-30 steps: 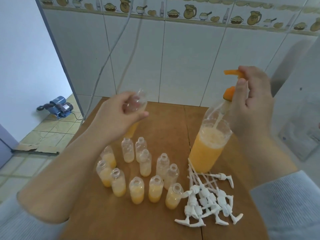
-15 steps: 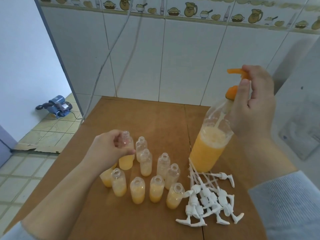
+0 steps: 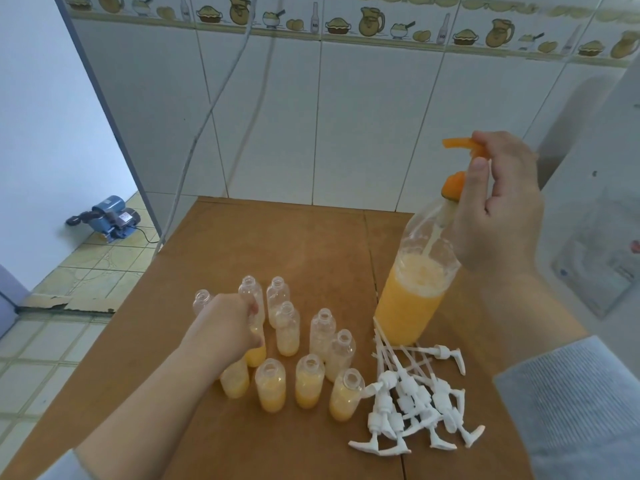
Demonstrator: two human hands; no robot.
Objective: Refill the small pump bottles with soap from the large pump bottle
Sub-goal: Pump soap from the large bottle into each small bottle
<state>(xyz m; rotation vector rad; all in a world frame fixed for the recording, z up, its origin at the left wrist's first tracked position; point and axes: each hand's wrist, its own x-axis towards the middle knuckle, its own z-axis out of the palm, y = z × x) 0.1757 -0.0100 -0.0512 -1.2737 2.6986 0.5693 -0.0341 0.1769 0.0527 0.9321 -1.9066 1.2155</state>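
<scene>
No label was readable. The right hand (image 3: 498,206) gripped the large clear plastic bottle's (image 3: 412,292) orange pump (image 3: 460,164), far right on the brown wooden table (image 3: 277,237); the left hand's (image 3: 225,330) fingers curled round 1 small clear bottle (image 3: 254,327) among the cluster, white pump heads (image 3: 412,403) lying nearby.

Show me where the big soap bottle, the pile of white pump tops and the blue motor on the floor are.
large pump bottle (image 3: 408,306), head view, on its soap-filled body.
white pump tops (image 3: 412,407), head view, middle of the pile.
blue motor (image 3: 109,216), head view, on its housing.
</scene>
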